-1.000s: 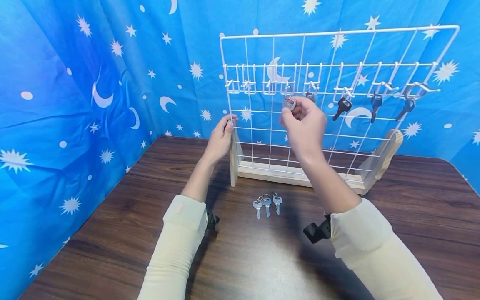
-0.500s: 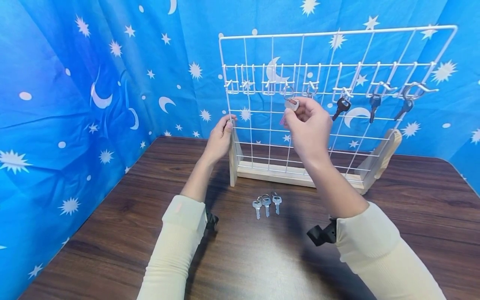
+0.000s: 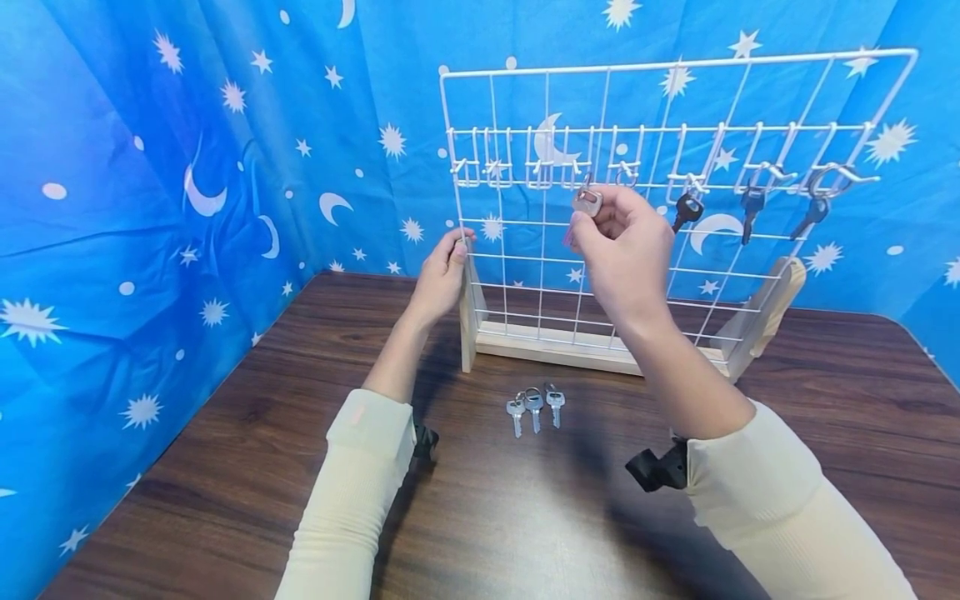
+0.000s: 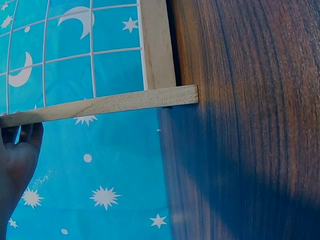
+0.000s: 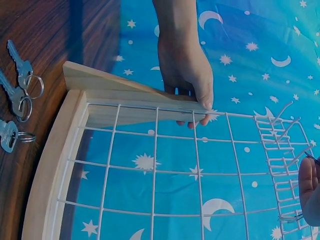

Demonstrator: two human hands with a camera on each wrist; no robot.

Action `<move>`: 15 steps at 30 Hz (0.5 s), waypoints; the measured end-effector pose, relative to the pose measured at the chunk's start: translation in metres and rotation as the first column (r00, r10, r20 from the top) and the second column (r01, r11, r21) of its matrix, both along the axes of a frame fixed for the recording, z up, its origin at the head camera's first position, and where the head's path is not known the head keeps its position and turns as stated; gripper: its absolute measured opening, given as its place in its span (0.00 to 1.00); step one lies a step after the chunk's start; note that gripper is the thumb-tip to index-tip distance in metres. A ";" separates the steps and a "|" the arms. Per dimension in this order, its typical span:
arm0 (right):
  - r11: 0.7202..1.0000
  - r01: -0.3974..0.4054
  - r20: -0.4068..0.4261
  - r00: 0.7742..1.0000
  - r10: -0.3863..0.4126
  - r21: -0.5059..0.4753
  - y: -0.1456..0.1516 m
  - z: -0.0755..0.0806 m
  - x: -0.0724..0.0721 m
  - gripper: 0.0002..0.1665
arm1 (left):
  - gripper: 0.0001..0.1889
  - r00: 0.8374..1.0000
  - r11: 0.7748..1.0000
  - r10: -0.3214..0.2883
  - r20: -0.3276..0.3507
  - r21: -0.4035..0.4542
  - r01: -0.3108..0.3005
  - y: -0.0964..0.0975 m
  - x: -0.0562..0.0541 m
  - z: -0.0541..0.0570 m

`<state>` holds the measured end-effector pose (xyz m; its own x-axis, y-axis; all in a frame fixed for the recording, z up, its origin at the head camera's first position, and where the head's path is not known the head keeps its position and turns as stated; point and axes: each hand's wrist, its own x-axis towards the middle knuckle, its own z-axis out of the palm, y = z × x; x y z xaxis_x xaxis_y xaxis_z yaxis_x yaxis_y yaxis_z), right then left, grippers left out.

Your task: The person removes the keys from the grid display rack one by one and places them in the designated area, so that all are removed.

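My right hand [image 3: 626, 250] pinches a silver key [image 3: 589, 202] by its head, between thumb and fingers, in front of the white wire rack [image 3: 542, 222]. The key's ring [image 3: 587, 179] stands upright, right by one of the rack's hooks [image 3: 576, 169]. Part of the key's blade is hidden by the fingers. My left hand [image 3: 438, 283] grips the top of the rack's left wooden upright [image 3: 467, 325]; in the right wrist view its fingers reach around that wood [image 5: 150, 97]. At the right edge of that view, part of my right hand [image 5: 311, 187] shows beside the hooks.
Three silver keys with rings, among them a middle key [image 3: 533, 404], lie on the brown table [image 3: 495, 517] before the rack. A black key [image 3: 687, 208] and two dark keys [image 3: 753, 204] hang from hooks on the right. Behind hangs a blue star-patterned cloth [image 3: 390, 75].
My right hand has shifted slightly right, carrying the key with it. The ring, seen round before, now looks narrower and sits a little further right. My left hand keeps its place.
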<state>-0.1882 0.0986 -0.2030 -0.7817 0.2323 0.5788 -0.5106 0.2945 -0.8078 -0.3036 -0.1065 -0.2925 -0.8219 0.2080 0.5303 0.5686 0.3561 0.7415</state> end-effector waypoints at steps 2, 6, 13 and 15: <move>1.000 0.003 -0.008 1.000 -0.003 0.014 0.000 0.000 0.002 0.09 | 0.17 1.000 1.000 -0.003 -0.001 0.001 0.003 0.000 -0.001 0.000; 0.999 0.002 -0.016 1.000 -0.002 0.032 0.002 -0.002 0.005 0.08 | 0.17 1.000 1.000 -0.006 -0.006 -0.001 0.006 0.000 -0.001 -0.001; 0.998 -0.029 -0.016 0.999 0.030 0.048 0.005 -0.012 0.012 0.08 | 0.17 1.000 1.000 -0.004 -0.010 -0.006 0.004 -0.001 -0.001 -0.001; 0.998 -0.034 -0.018 0.999 0.035 0.054 0.006 -0.016 0.013 0.08 | 0.17 1.000 1.000 -0.004 -0.012 -0.008 0.004 -0.001 -0.001 -0.001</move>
